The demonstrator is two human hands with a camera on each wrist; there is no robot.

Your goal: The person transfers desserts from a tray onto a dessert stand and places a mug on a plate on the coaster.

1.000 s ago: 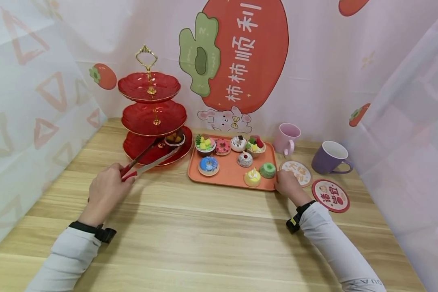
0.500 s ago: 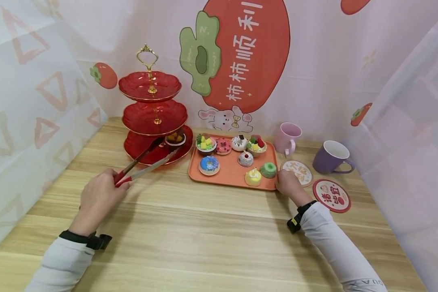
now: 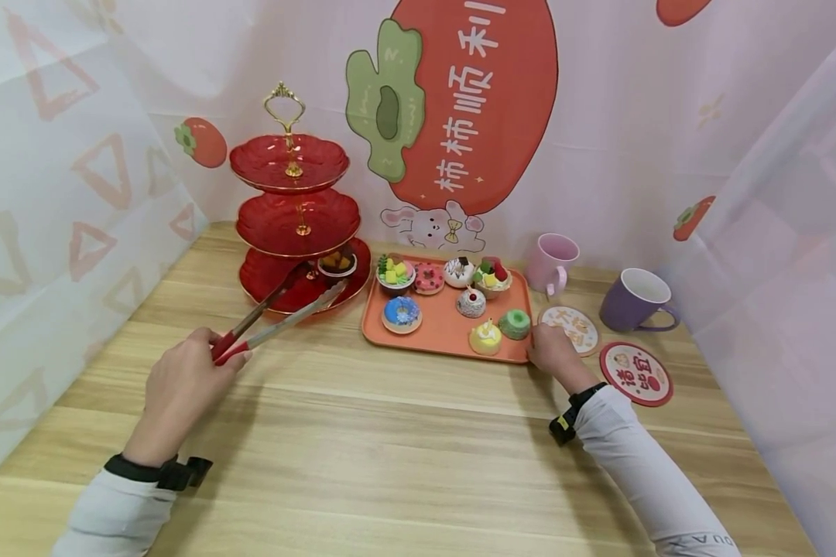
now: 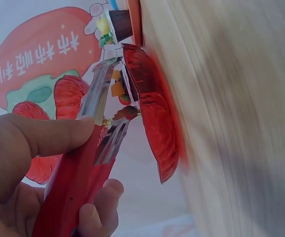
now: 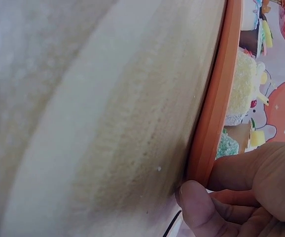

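Observation:
My left hand [image 3: 190,381] grips red-handled metal tongs [image 3: 279,319], their arms spread apart over the bottom tier [image 3: 251,280] of the red three-tier stand. A small dark cup with orange pieces [image 3: 337,264] sits on that tier, near the tong tips; in the left wrist view the cup [image 4: 119,89] shows beyond the parted arms. My right hand [image 3: 556,356] pinches the right front corner of the orange tray [image 3: 418,340]. In the right wrist view, thumb and finger are on the tray's rim [image 5: 212,118]. Several small toy cakes and donuts stand on the tray, among them a blue donut [image 3: 402,314].
Behind the tray's right end stands a pink mug [image 3: 552,261], with a purple mug [image 3: 634,300] farther right. Two round coasters, one pale [image 3: 573,331] and one red-rimmed [image 3: 635,374], lie right of the tray. A printed cloth hangs behind and at both sides.
My left hand has drawn back toward the lower left, and the tongs' tips have moved away from the cup, which stays on the bottom tier. My right hand keeps its hold on the tray.

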